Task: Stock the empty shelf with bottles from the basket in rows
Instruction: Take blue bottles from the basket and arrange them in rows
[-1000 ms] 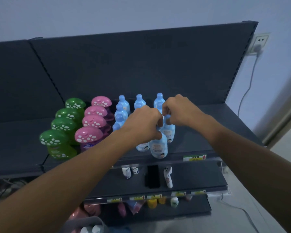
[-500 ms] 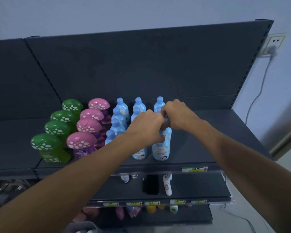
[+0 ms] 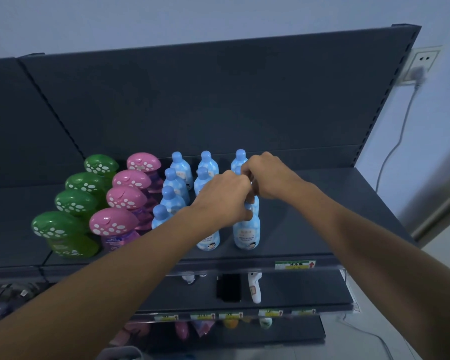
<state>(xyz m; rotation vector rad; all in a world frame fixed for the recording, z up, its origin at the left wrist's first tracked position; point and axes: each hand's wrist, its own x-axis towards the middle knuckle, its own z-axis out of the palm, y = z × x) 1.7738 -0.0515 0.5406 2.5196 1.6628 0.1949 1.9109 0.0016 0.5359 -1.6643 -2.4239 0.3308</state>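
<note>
On the dark top shelf (image 3: 309, 229) stand rows of bottles: green mushroom-capped ones (image 3: 76, 201) at the left, pink mushroom-capped ones (image 3: 126, 197) beside them, then small blue bottles (image 3: 178, 175) in three rows. My left hand (image 3: 224, 201) is closed around the top of the front blue bottle (image 3: 246, 233) in the right row. My right hand (image 3: 268, 175) pinches the cap of the blue bottle just behind it, whose body is mostly hidden. Another front blue bottle (image 3: 208, 241) shows below my left wrist.
The right part of the top shelf is bare. Lower shelves hold a black box (image 3: 228, 288), a white thermometer-like item (image 3: 254, 287) and several small products. A grey basket rim (image 3: 120, 353) shows at the bottom. A plugged socket (image 3: 418, 66) is on the right wall.
The view has tilted up and the shelf sits lower in frame. Both hands stay together on the blue bottles of the right row, barely shifting.
</note>
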